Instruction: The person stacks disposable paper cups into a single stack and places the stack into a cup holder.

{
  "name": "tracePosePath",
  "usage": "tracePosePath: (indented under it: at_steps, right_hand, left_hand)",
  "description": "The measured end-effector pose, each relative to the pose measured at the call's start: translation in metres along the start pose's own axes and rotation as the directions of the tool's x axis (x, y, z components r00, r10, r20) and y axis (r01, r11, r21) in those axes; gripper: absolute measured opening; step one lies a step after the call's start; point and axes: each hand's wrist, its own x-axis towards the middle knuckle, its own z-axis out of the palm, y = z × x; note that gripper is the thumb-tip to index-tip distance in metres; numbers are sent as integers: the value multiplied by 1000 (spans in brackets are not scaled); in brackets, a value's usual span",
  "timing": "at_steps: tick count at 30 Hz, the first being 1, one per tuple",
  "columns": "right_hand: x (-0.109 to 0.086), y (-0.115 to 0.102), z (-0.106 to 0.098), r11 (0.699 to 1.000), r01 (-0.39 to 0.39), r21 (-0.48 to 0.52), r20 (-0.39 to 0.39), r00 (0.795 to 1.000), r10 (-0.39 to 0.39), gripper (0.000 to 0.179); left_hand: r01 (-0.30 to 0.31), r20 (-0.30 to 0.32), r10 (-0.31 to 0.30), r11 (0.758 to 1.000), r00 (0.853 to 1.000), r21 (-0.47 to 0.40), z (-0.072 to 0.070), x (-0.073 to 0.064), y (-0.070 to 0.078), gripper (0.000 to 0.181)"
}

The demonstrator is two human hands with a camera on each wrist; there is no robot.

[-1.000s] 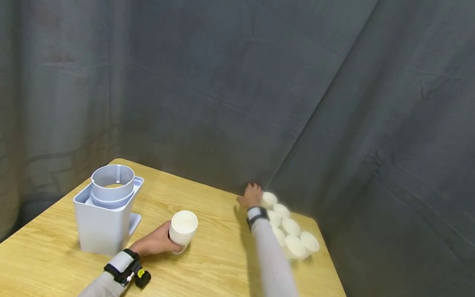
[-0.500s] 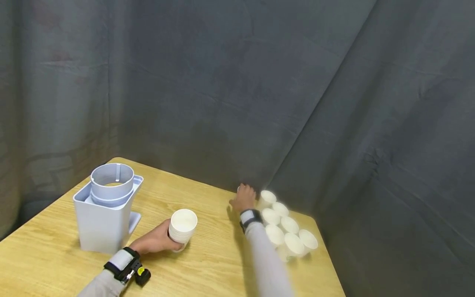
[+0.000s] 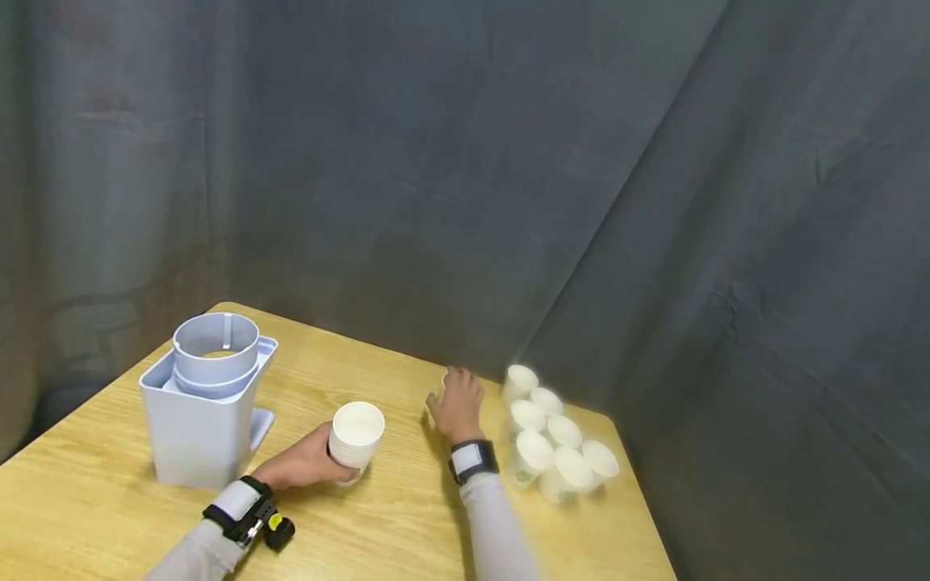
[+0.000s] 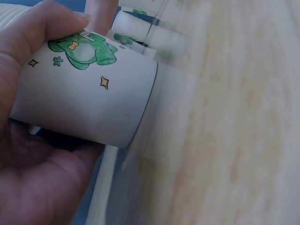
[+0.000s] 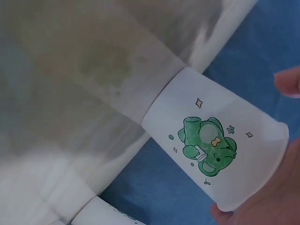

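Note:
My left hand (image 3: 308,461) grips a stack of nested white paper cups (image 3: 357,432) upright, low over the table. In the left wrist view, the stack's outer paper cup (image 4: 89,98) carries a green bear print. At the far side, my right hand (image 3: 459,410) is at one more paper cup (image 5: 211,140) with the same bear, mostly hidden behind the hand in the head view. Fingers (image 5: 262,201) curl round it near the rim, while the thumb (image 5: 287,82) shows apart from it. Whether its base touches the table cannot be told.
Several white paper cups (image 3: 564,432) stand close together on the right side of the wooden table (image 3: 392,516). A pale plastic square container (image 3: 199,448) with a round collar (image 3: 216,355) stands at the left. Dark grey curtain (image 3: 436,177) hangs behind the table.
My right hand has moved left and slightly nearer, away from the grouped cups, and one cup has come along with it. The left hand and its stack have hardly moved.

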Motion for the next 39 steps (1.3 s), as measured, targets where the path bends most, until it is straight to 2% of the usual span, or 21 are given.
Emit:
tracePosePath:
  at_steps: [4, 13, 18, 23, 26, 31, 35, 39]
  right_hand:
    - [-13, -12, -5, 998, -3, 64, -16, 1000, 4, 49]
    - [-29, -23, -15, 998, -5, 60, 27, 1000, 4, 31]
    - [-33, -28, -25, 995, -42, 86, 83, 996, 35, 33]
    - [-37, -42, -44, 989, -81, 126, 118, 991, 66, 39]
    - [-38, -51, -57, 983, -84, 161, 85, 994, 71, 40]
    - [-38, -66, -78, 962, -70, 265, -38, 996, 82, 41]
    - [-41, -79, -94, 915, -21, 403, -153, 984, 90, 33]
    - [-45, -92, -102, 871, 94, 483, -258, 965, 38, 23]
  left_hand:
    - [3, -8, -3, 1000, 1000, 14, -2, 1, 2, 79]
    - [7, -3, -7, 1000, 1000, 17, -2, 0, 1, 81]
    - [8, -6, -8, 1000, 1000, 22, -2, 0, 1, 83]
    - [9, -9, -8, 1000, 1000, 27, -1, 0, 2, 83]
    - [14, -9, -14, 1000, 1000, 28, 0, 0, 3, 82]
    - [31, -17, -31, 999, 999, 31, 1, 1, 3, 79]
    - [25, -14, -24, 999, 1000, 29, 1, 2, 2, 77]
    - [26, -13, -26, 999, 1000, 33, 1, 1, 0, 75]
